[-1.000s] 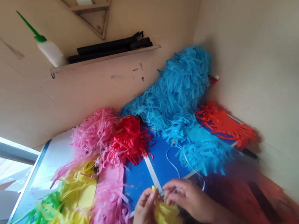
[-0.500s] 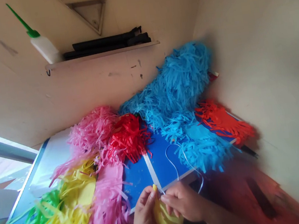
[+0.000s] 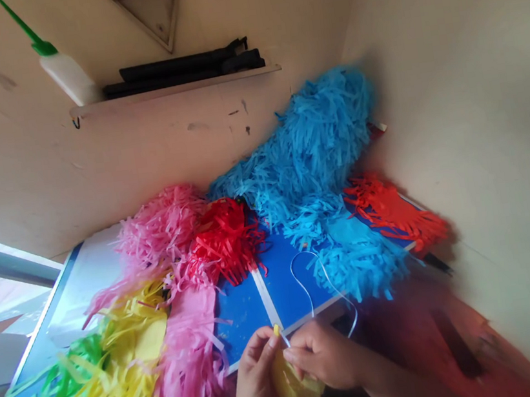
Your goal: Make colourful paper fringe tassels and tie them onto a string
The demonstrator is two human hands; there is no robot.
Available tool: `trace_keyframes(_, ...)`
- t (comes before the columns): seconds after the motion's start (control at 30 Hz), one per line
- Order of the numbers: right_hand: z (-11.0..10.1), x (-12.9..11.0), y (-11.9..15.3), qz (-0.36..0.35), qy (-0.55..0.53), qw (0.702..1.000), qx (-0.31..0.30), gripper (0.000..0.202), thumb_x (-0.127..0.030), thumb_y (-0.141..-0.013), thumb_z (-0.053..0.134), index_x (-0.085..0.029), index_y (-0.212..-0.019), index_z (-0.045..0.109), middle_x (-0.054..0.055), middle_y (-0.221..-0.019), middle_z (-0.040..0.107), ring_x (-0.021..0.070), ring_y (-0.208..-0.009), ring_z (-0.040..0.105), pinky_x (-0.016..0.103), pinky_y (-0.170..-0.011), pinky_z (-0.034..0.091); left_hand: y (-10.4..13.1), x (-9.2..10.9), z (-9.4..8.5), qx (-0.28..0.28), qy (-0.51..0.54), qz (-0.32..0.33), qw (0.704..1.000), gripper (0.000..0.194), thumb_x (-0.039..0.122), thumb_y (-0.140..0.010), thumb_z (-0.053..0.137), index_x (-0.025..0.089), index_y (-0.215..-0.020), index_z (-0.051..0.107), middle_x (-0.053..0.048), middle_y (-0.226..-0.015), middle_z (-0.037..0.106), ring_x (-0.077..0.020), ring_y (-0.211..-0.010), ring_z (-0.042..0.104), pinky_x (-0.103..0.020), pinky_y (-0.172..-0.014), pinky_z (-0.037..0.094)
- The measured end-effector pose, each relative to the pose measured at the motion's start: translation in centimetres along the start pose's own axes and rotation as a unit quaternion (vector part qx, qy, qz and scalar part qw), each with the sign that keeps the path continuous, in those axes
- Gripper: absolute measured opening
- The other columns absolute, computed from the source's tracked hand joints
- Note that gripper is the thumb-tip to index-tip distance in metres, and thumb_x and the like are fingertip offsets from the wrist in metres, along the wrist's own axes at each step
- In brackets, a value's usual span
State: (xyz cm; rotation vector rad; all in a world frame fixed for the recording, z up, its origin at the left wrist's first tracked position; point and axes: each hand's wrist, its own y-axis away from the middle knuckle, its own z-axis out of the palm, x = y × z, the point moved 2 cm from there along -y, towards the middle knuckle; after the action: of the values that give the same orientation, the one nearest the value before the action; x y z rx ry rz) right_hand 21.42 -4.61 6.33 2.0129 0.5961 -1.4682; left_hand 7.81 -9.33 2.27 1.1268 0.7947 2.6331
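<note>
At the table's front edge, my left hand (image 3: 255,379) pinches the top of a yellow fringed strip (image 3: 292,384), which hangs down between my hands. A bit of pink shows below it. My right hand (image 3: 321,355) is closed on a thin white cord (image 3: 310,300), right beside the yellow strip's top. A short end of the cord pokes out from those fingers toward the strip; whether it goes through the strip I cannot tell. The rest of the cord loops up over the blue tabletop and back past my right wrist.
The blue table (image 3: 282,274) bears pink fringe (image 3: 161,228), red fringe (image 3: 226,242), yellow fringe (image 3: 123,380), green fringe (image 3: 51,396), a large light-blue pile (image 3: 320,139) and orange-red fringe (image 3: 398,213). On the wall shelf (image 3: 182,89) are a green-tipped bottle (image 3: 68,75) and black objects (image 3: 179,65).
The view has shifted slightly. Both hands keep their grips close together, and the cord's short end beside the yellow strip shows a little more clearly.
</note>
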Motion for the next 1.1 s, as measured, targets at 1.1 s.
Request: trace_keyframes(1.1,-1.0,1.0,-0.5,-0.101,0.083,0.982,0.136,0.014,-0.016,-0.086,0.054,-0.018,-0.073,0.057,0.0,-0.08,0.059,0.0126,-0.074,0.057,0.024,-0.069,0.041,1.5,-0.1,1.5,0.116,-0.335,0.311,0.882,0.04,0.045,-0.067,0.084,0.023,-0.089,0.059,-0.002,-0.073,0.069,-0.0189,-0.07,0.068,-0.026,-0.066,0.05)
